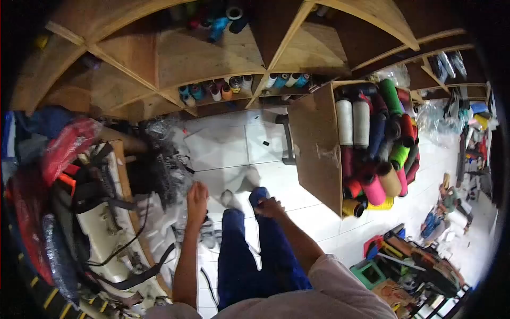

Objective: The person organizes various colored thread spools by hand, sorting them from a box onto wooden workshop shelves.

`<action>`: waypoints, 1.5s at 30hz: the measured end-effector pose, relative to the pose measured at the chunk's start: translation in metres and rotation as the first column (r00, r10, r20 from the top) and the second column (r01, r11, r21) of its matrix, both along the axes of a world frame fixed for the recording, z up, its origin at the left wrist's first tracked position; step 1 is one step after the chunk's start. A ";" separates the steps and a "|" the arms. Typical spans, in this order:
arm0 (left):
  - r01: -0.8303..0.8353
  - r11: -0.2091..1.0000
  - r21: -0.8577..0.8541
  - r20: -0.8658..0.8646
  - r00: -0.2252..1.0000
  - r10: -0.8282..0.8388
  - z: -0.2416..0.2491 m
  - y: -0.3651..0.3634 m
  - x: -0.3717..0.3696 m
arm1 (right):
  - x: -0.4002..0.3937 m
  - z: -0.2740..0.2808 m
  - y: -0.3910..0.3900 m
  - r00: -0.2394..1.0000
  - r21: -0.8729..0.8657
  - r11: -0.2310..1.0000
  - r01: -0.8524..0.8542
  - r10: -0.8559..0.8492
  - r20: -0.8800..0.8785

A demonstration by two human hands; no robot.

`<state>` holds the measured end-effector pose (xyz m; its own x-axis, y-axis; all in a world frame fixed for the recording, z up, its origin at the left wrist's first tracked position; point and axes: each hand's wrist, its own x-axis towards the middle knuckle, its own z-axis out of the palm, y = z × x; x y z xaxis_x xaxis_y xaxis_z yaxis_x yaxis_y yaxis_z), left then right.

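Observation:
My left hand point(197, 201) hangs over the floor beside the plastic-covered pile, its fingers loosely bent and nothing visible in them. In front of my blue-trousered legs, the fingers of my right hand point(271, 208) are closed at a dark blue thing point(258, 196), too blurred to name. To the right of that hand stands an open cardboard box point(317, 151) heaped with thread cones, among them white cones point(360, 125), a pink cone point(373, 190), a tan cone point(389, 179) and a green cone point(390, 97).
Wooden shelves point(212, 50) holding more thread cones cross the top. At left is a sewing machine point(103, 234) among bags and straps. A green container point(368, 275) and mixed tools lie at lower right. White floor tiles point(218, 154) show between.

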<state>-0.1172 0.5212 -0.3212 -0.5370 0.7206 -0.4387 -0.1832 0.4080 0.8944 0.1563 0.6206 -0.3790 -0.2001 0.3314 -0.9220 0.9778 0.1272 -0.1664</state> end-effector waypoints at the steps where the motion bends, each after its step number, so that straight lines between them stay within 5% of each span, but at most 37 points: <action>1: 0.033 0.997 0.071 -0.037 0.999 -0.031 0.023 0.044 -0.010 | 0.000 -0.001 -0.005 0.996 -0.045 0.996 -0.071 0.074 0.051; 4: 0.145 0.951 0.274 -0.121 0.986 -0.115 0.033 0.148 -0.044 | 0.038 -0.066 -0.057 0.995 -0.022 0.996 -0.086 0.087 0.055; 7: 0.269 0.860 0.433 -0.414 0.907 -0.075 0.045 0.246 -0.075 | 0.015 -0.046 -0.041 0.995 0.313 0.945 0.092 -0.080 -0.052; 11: 0.282 0.855 0.434 -0.497 0.867 -0.033 0.070 0.346 -0.109 | -0.009 -0.060 -0.019 0.990 0.427 0.904 -0.030 0.087 -0.115; 14: 0.270 0.829 0.489 -0.661 0.735 0.150 0.078 0.419 -0.140 | -0.025 -0.059 0.021 0.984 0.404 0.915 -0.014 0.083 -0.155; 16: 0.110 0.977 0.184 -0.982 -0.022 0.187 0.062 0.466 -0.169 | -0.031 -0.060 0.040 0.987 0.346 0.938 -0.001 0.056 -0.148; 17: 0.089 0.977 0.192 -0.981 -0.013 0.194 0.055 0.485 -0.187 | -0.029 -0.062 0.043 0.990 0.310 0.951 0.004 0.041 -0.136; 20: -0.002 0.990 -0.144 -0.928 0.347 -0.134 0.024 0.516 -0.232 | -0.023 -0.067 0.051 0.970 0.371 0.928 -0.017 0.106 -0.220; 23: 0.182 0.976 0.124 -0.904 0.426 0.035 -0.001 0.503 -0.255 | -0.015 -0.079 0.050 0.965 0.352 0.936 0.001 0.091 -0.245; 26: 0.168 0.978 0.126 -0.871 0.491 0.028 0.036 0.467 -0.248 | -0.019 -0.079 0.044 0.975 0.330 0.942 -0.060 0.126 -0.181; 32: 0.043 0.994 -0.096 -0.963 0.247 -0.104 0.034 0.452 -0.257 | -0.021 -0.082 0.043 0.962 0.319 0.948 0.001 0.087 -0.260; 36: 0.015 0.952 0.306 -0.833 0.488 0.260 0.049 0.479 -0.261 | -0.031 -0.067 0.052 0.965 0.337 0.941 -0.028 0.113 -0.237; 45: 0.039 0.957 0.286 -0.912 0.318 0.260 0.059 0.553 -0.251 | -0.024 -0.085 0.040 0.940 0.356 0.923 0.149 -0.021 -0.340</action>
